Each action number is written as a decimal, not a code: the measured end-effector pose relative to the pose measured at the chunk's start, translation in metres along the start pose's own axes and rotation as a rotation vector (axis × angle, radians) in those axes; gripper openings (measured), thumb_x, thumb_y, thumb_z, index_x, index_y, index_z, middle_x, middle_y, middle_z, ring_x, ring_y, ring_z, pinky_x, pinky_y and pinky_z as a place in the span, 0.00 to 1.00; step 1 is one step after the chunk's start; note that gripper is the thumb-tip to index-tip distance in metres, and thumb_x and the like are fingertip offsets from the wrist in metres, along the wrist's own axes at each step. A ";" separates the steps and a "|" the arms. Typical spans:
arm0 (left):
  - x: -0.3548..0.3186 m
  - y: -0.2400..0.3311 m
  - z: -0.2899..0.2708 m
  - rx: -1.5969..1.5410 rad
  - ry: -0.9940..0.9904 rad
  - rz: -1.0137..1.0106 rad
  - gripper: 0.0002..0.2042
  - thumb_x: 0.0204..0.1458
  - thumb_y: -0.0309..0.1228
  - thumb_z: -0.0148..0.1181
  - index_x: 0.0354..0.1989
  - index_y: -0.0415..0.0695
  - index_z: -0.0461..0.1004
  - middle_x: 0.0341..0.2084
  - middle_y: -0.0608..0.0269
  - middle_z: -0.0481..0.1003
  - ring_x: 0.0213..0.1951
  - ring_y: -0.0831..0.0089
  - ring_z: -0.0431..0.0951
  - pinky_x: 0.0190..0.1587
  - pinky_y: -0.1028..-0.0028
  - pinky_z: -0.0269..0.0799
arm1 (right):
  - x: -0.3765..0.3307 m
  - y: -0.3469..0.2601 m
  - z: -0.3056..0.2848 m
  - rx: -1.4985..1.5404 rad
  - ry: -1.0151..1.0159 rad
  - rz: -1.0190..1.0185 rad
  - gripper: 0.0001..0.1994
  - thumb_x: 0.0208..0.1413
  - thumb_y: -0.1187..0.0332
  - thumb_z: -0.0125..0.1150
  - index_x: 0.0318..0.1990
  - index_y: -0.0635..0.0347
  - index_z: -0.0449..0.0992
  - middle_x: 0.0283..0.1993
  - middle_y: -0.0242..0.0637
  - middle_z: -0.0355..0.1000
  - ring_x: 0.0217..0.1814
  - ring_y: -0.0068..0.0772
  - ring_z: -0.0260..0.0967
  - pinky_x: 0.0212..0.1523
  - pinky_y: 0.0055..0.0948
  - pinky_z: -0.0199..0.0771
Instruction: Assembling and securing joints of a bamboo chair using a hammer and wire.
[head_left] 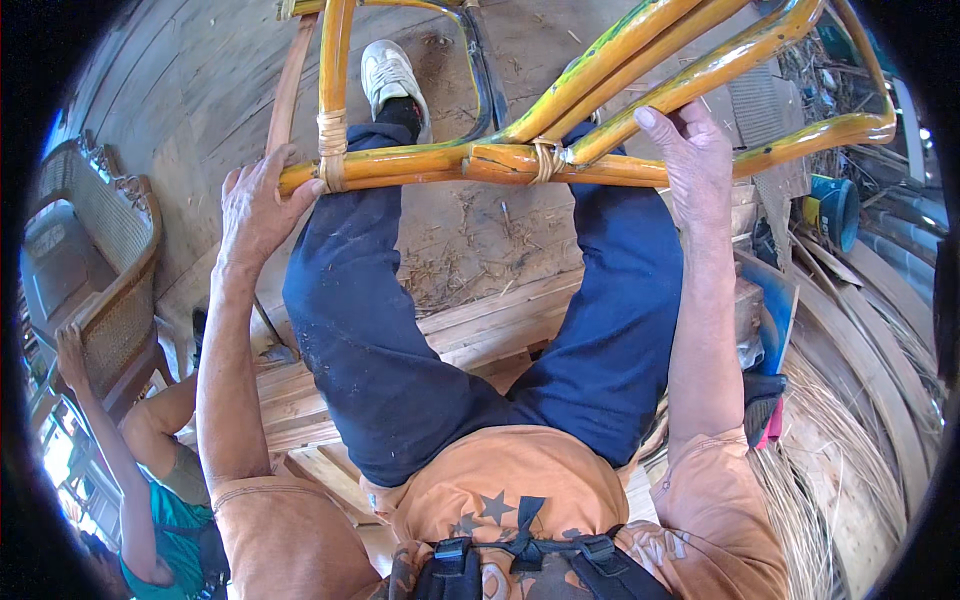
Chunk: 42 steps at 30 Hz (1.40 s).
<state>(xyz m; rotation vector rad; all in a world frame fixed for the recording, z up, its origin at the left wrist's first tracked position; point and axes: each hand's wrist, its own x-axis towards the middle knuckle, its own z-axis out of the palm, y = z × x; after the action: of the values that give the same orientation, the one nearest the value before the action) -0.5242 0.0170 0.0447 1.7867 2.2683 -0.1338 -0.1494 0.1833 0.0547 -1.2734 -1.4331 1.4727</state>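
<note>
Frame (420, 163) of glossy, bent cane spans the view at the person's knees, its near pole running between the two hands; whether it also rests on the legs, I cannot tell. The left hand (258, 205) is wrapped round the pole's left end, thumb on the near side; the right hand (697, 165) is closed over the same pole toward its right, thumb raised beside a slanting pole, the rest of that grip partly hidden. The step in hand looks like steadying the piece, perhaps to check its joints — neither hand shows a tool; the next move probably calls for an even, two-handed lift or turn, minding the poles that run past the upper edge.

The cane is honey-yellow with dark streaks, slick enough to throw white highlights; its far right corner bends in a smooth, rounded elbow; pale bindings (332, 150) wrap the joints in tight, ridged coils; a flat, reddish wood strip (293, 85), duller by far, slants beside the left upright. Dry shavings (435, 265) litter the floor (210, 95); thin, stringy strands (820, 500) heap at right; at left, a co-worker's hand (70, 355) touches a woven chair (125, 315).
</note>
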 end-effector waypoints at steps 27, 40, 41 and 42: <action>-0.001 -0.009 0.009 -0.007 0.051 -0.019 0.29 0.44 0.48 0.62 0.53 0.46 0.67 0.39 0.56 0.76 0.46 0.59 0.72 0.60 0.54 0.47 | 0.006 0.004 -0.004 -0.055 -0.077 0.016 0.13 0.52 0.70 0.62 0.45 0.62 0.74 0.41 0.31 0.74 0.45 0.21 0.67 0.50 0.24 0.65; 0.003 -0.018 0.013 -0.260 -0.004 -0.067 0.22 0.50 0.40 0.57 0.51 0.41 0.70 0.40 0.50 0.75 0.45 0.57 0.73 0.52 0.63 0.62 | -0.052 -0.020 -0.091 -0.376 0.240 -0.047 0.11 0.56 0.69 0.58 0.45 0.61 0.74 0.34 0.27 0.69 0.35 0.14 0.63 0.36 0.15 0.65; 0.002 -0.021 0.012 -0.385 -0.062 -0.155 0.21 0.51 0.39 0.57 0.51 0.41 0.70 0.41 0.49 0.74 0.44 0.56 0.73 0.49 0.64 0.65 | -0.070 -0.031 -0.111 -0.366 0.320 -0.011 0.10 0.56 0.69 0.57 0.44 0.61 0.74 0.31 0.25 0.68 0.32 0.13 0.62 0.32 0.14 0.64; 0.001 -0.018 0.014 -0.412 -0.040 -0.145 0.20 0.51 0.37 0.56 0.51 0.40 0.69 0.42 0.49 0.74 0.45 0.56 0.73 0.48 0.64 0.66 | -0.090 -0.040 -0.132 -0.355 0.400 0.022 0.09 0.57 0.69 0.56 0.44 0.61 0.74 0.28 0.24 0.67 0.29 0.13 0.61 0.29 0.14 0.62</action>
<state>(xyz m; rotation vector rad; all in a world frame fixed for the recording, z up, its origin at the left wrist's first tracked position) -0.5400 0.0110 0.0298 1.3980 2.1973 0.2525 -0.0057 0.1404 0.1225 -1.6923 -1.4428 0.9252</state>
